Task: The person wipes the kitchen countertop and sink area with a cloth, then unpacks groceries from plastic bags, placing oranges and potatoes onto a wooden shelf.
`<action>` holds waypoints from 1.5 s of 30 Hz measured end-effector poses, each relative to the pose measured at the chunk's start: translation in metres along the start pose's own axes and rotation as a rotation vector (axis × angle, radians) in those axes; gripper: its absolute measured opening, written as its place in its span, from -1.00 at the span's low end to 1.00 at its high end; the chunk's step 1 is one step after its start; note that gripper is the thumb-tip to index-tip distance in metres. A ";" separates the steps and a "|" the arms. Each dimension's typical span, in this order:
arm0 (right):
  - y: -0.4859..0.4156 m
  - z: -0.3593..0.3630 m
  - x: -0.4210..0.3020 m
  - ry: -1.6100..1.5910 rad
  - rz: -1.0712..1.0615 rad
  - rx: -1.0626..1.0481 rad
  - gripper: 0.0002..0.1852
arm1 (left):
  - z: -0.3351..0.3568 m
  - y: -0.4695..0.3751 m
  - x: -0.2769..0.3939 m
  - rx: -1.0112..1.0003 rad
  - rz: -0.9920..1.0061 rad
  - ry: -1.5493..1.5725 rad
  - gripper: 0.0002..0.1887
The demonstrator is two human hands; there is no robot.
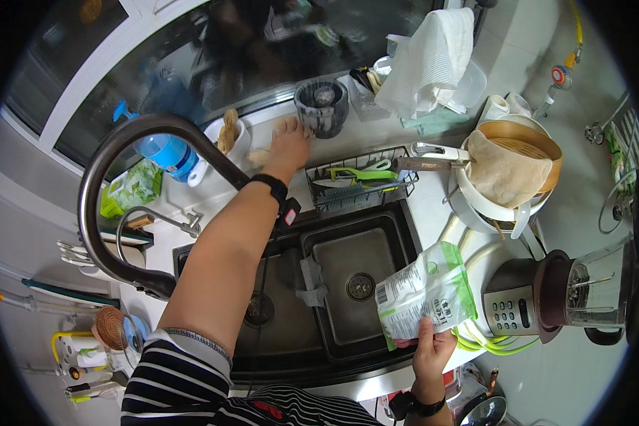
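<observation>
In my right hand (434,349) is a white and green plastic pouch (423,290) bearing writing and a printed code. I pinch its lower edge with my thumb on top, above the right rim of the dark double sink (327,351). My left arm stretches across the sink to the window sill. There my left hand (289,144) lies palm down, just left of a grey stone mortar (322,114). A pale tan piece (258,156) shows beside the hand. The fingertips are partly hidden, so I cannot tell whether they grip anything.
A dark arched faucet (88,213) rises left of my arm. Behind the sink hangs a wire rack (362,181) with brushes and a green-handled peeler. A blue spray bottle (168,154) stands left. At right are a pot with a bamboo steamer (551,154), spring onions (495,346) and a blender (516,309).
</observation>
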State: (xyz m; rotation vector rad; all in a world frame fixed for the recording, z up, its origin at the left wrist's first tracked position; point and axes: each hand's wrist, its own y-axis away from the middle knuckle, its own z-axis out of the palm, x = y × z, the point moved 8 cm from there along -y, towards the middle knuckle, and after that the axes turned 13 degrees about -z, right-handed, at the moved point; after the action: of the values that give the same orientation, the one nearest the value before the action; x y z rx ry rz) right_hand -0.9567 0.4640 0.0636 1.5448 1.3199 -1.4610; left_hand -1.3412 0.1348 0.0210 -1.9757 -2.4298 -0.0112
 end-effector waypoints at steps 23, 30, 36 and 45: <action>0.004 -0.002 -0.002 0.053 -0.018 -0.055 -0.85 | 0.007 0.013 -0.063 0.032 -0.317 -0.093 -0.35; -0.010 0.008 -0.026 0.075 -0.176 -0.054 -0.85 | 0.005 0.037 -0.063 -0.017 -0.383 -0.082 -0.34; -0.011 0.024 -0.021 0.032 -0.048 -0.106 -0.86 | 0.015 0.016 -0.058 0.057 -0.270 0.058 -0.33; -0.019 0.040 -0.037 -0.203 0.069 -0.104 -0.85 | 0.009 -0.006 -0.034 0.132 0.087 0.135 -0.38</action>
State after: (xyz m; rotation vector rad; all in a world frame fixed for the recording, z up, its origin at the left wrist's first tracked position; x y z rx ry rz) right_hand -0.9836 0.4238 0.0950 1.3256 1.1920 -1.4414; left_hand -1.3403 0.1001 0.0112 -1.9544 -2.2007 0.0147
